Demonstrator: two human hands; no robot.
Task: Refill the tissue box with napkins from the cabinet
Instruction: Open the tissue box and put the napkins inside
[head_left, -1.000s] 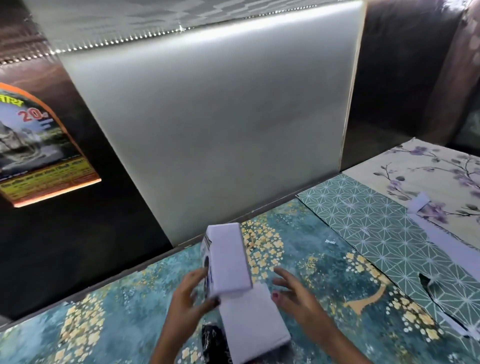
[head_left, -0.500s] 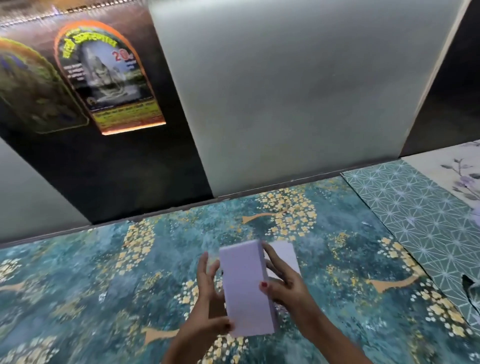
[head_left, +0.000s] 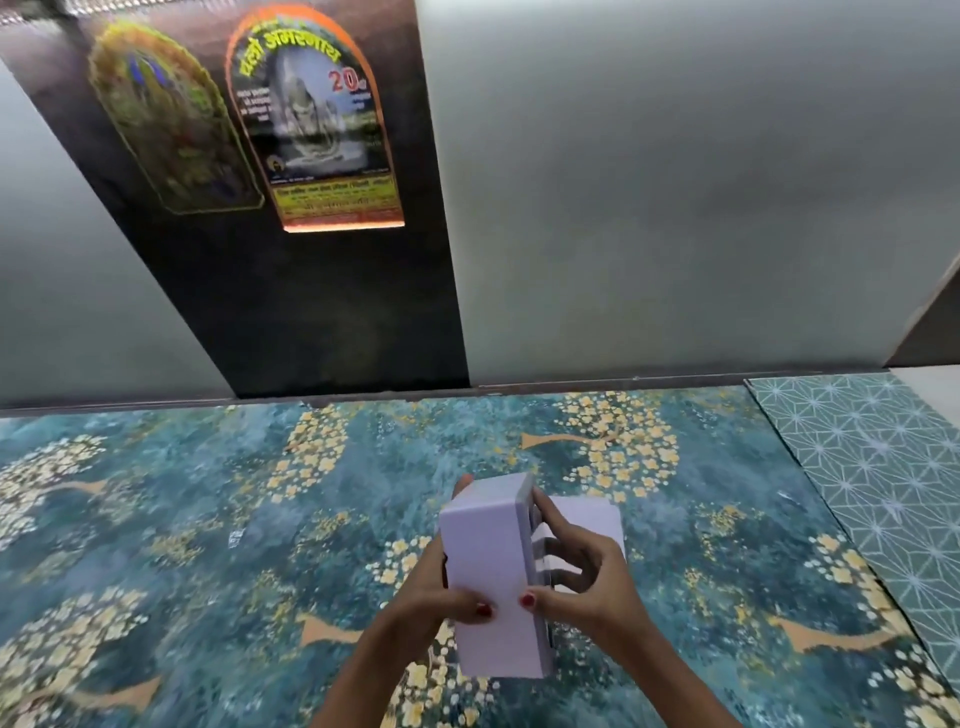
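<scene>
A pale lilac tissue box (head_left: 491, 566) is held upright on its long side above the teal floral surface (head_left: 208, 519). My left hand (head_left: 426, 597) grips its left side, thumb on the near face. My right hand (head_left: 576, 582) holds the right side, fingers curled over the box's edge and thumb on the near face. A second pale lilac piece (head_left: 589, 519), perhaps the lid or napkins, shows behind my right hand. I cannot tell what is inside the box.
The teal floral surface runs to a wall with frosted grey panels (head_left: 675, 208) and a dark panel carrying two arched posters (head_left: 317, 119). A geometric green sheet (head_left: 872, 467) lies at the right.
The view has swung left, bringing the posters toward the middle. The box was tilted up from the lying piece and now sits between both hands, with my right hand moved onto its right edge.
</scene>
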